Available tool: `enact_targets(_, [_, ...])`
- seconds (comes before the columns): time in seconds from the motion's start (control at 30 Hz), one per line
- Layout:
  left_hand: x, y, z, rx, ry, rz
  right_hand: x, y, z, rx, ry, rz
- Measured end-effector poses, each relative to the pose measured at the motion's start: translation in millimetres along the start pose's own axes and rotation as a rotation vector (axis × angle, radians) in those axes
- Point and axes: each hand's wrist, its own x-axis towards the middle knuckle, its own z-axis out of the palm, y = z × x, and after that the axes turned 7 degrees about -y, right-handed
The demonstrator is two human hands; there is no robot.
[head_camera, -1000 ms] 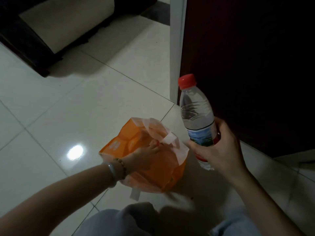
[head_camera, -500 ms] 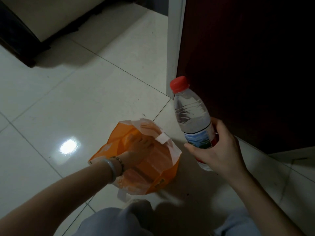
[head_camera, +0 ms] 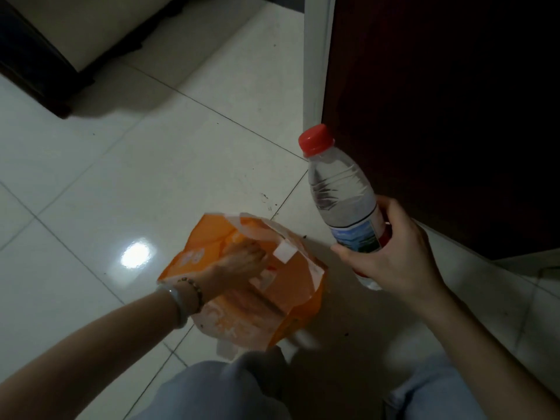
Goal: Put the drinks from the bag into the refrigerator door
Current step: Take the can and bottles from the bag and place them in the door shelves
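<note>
My right hand [head_camera: 397, 253] grasps the water bottle [head_camera: 342, 204], red cap up. My left hand [head_camera: 242, 265] reaches into the orange bag [head_camera: 291, 286]; its grip is hidden.

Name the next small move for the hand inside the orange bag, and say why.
Probably close the left hand on whatever drink it finds and lift it out: it is reaching into the orange bag, while the right hand already holds a water bottle.

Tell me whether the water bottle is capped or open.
Capped. The water bottle carries its red cap on the neck, while the right hand holds it by the label, leaning slightly left.
</note>
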Motion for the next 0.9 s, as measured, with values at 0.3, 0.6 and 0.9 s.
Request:
enact_targets(0.3, [-63, 15, -69, 0.183, 0.02, 0.031, -1, -7, 11, 0.011, -0.014, -0.012])
enact_targets(0.6, [-131, -36, -151, 0.057, 0.202, 0.045, -8, -39, 2, 0.098, -0.018, 0.028])
enact_targets(0.9, [-263, -73, -348, -0.118, 0.339, 0.21, -56, -216, -108, 0.125, -0.035, 0.07])
